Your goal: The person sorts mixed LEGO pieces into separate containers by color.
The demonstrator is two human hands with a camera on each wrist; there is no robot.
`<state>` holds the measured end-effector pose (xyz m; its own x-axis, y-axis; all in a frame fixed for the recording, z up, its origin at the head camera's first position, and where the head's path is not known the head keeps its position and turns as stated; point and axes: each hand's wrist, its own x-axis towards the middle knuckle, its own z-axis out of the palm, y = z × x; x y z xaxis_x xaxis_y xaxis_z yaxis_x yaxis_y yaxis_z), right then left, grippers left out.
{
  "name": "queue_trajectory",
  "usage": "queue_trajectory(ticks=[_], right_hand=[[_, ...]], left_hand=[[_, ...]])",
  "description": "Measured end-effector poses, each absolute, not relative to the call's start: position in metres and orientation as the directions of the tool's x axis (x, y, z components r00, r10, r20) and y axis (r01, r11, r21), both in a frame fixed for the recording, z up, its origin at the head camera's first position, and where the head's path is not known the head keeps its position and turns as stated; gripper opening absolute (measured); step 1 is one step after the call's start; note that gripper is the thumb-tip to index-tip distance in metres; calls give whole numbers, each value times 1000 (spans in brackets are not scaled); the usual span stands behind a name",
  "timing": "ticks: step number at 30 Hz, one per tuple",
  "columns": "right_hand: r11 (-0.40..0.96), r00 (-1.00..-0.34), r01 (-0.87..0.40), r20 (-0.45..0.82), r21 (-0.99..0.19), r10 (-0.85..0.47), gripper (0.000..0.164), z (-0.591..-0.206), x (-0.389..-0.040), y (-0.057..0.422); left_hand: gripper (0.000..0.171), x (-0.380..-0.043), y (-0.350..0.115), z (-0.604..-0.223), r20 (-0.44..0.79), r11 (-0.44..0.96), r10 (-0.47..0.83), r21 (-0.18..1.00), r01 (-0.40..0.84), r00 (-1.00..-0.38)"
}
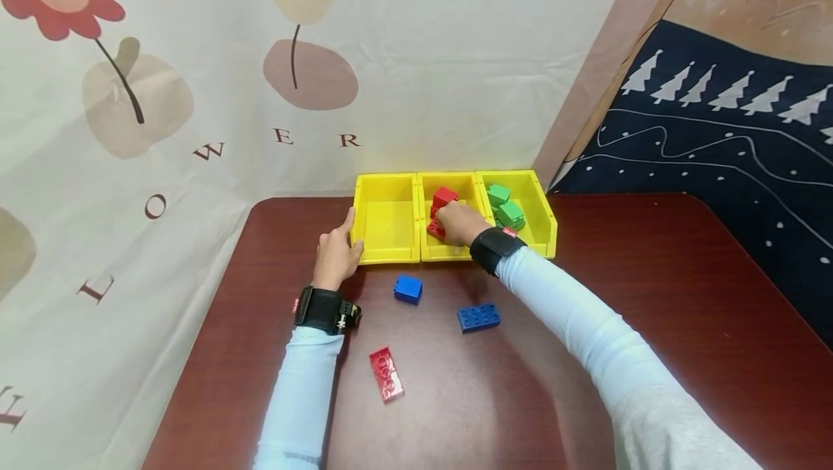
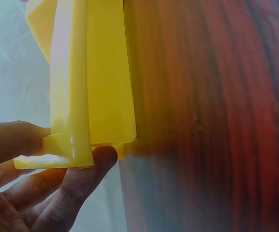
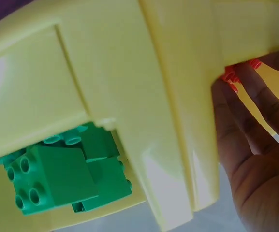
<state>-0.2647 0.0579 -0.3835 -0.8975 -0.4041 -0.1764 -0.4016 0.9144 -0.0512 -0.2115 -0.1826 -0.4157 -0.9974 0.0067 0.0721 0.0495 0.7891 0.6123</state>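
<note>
Three joined yellow bins stand at the back of the table. At their left end my left hand pinches the bin corner, thumb on one side and fingers on the other in the left wrist view. My right hand reaches down into the middle bin, its fingers touching red bricks. In the right wrist view the bin wall hides the fingertips of the right hand, so whether they grip a brick is unclear. Green bricks lie in the right bin; the left bin holds nothing.
On the brown table, a small blue brick and a longer blue brick lie in front of the bins. A red brick is nearer me. A printed cloth hangs behind the table.
</note>
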Motion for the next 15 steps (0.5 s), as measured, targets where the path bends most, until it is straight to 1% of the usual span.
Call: queue_trajectory(ticks=[4, 8, 11, 15], right_hand=[[913, -898, -403, -163, -60, -408, 7, -382, -263, 57], [917, -901, -392, -171, -79, -400, 12, -379, -259, 59], [921, -910, -361, -161, -144, -382, 21, -371, -254, 61], [885, -912, -382, -47, -267, -408, 27, -351, -237, 62]], left_hand=[[70, -212, -183, -414, 72, 792, 3, 609, 46, -997], [69, -212, -183, -414, 71, 794, 1, 606, 44, -997], [69, -211, -183, -414, 67, 793, 2, 608, 42, -998], [69, -210, -183, -414, 79, 788, 6, 614, 53, -997]])
